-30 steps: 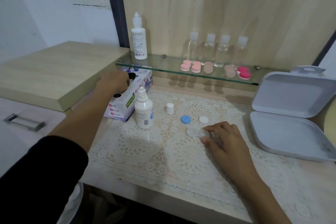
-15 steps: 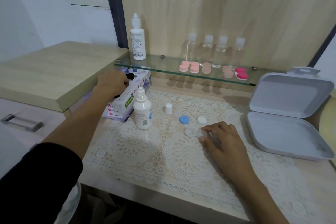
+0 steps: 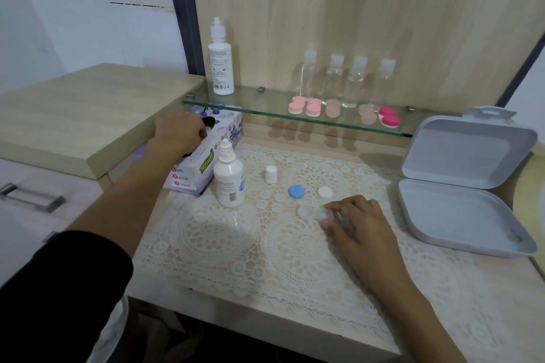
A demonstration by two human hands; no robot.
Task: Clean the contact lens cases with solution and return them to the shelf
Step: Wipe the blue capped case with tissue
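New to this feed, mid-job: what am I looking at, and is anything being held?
No machine here: a person's two bare hands, filmed from one camera on their head, looking down. The left hand is at the tissue box opening; whether it pinches a tissue I cannot tell. The right hand pinches a clear lens case on the lace mat. Beside it lie a blue cap and a white cap, with an uncapped solution bottle and its small cap. Pink cases sit on the glass shelf.
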